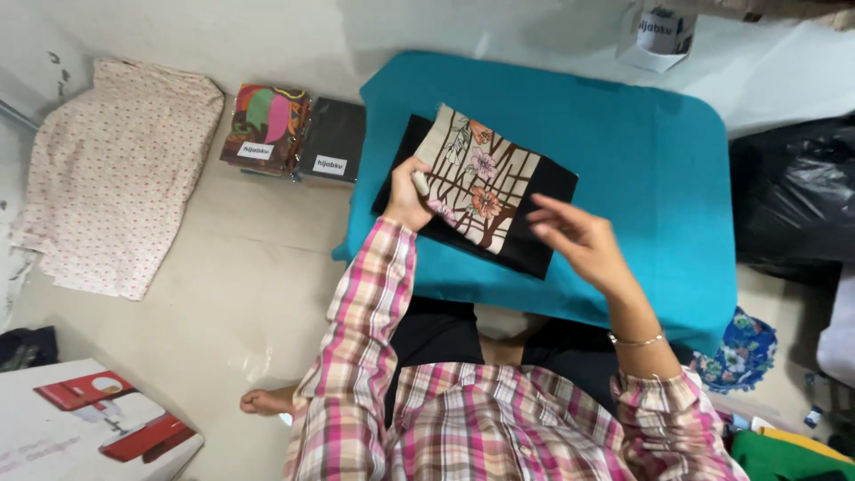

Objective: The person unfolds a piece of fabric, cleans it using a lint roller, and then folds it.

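Floral scarf (476,183), folded to a rectangle, lies on a black fabric piece (543,223) atop the teal table (641,151), just ahead of me. My left hand (410,191) pinches its near-left edge, fingers closed on it. My right hand (579,236) hovers open above the right end, holding nothing. Best, I judge: keep the left edge pinned, smooth flat rightward, corners aligned. Packaged scarves (294,134) lie on the floor, beyond my left hand.

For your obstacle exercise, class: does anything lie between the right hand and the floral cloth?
Nothing visible does. The right hand hovers open just right of the floral cloth, with only black cloth beneath it. The left hand already grips the floral cloth's left edge.
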